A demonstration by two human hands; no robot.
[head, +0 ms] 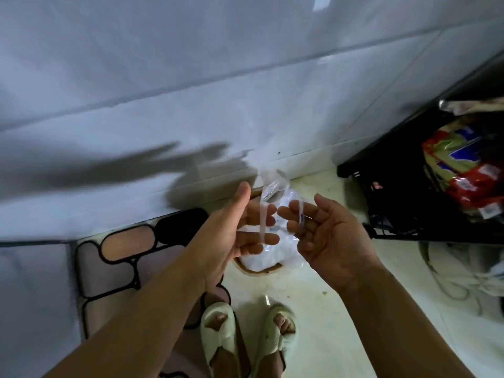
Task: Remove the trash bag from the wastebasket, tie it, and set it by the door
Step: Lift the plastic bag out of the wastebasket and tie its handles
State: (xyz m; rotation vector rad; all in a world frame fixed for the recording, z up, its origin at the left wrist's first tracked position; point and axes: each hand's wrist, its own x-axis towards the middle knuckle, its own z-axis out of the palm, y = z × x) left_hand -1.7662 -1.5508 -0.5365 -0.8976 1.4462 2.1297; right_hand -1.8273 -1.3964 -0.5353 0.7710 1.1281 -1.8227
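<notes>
A thin see-through trash bag (272, 252) with white contents sits in a small tan wastebasket (260, 272) on the floor by the tiled wall. My left hand (234, 233) is palm-up above the basket, and one stretched strip of the bag's top runs across its spread fingers. My right hand (327, 236) faces it, fingers loosely curled, with another strip of the bag looped over the fingertips. The bag's top rises in a crumpled peak (272, 184) between the hands. Most of the basket is hidden under my hands.
A pink and black pebble-pattern mat (122, 255) lies at left along the wall. A black rack (403, 192) holding snack packets (463, 165) stands at right, with pale cloth (463, 271) heaped on the floor below it. My feet in pale slippers (218, 336) stand just behind the basket.
</notes>
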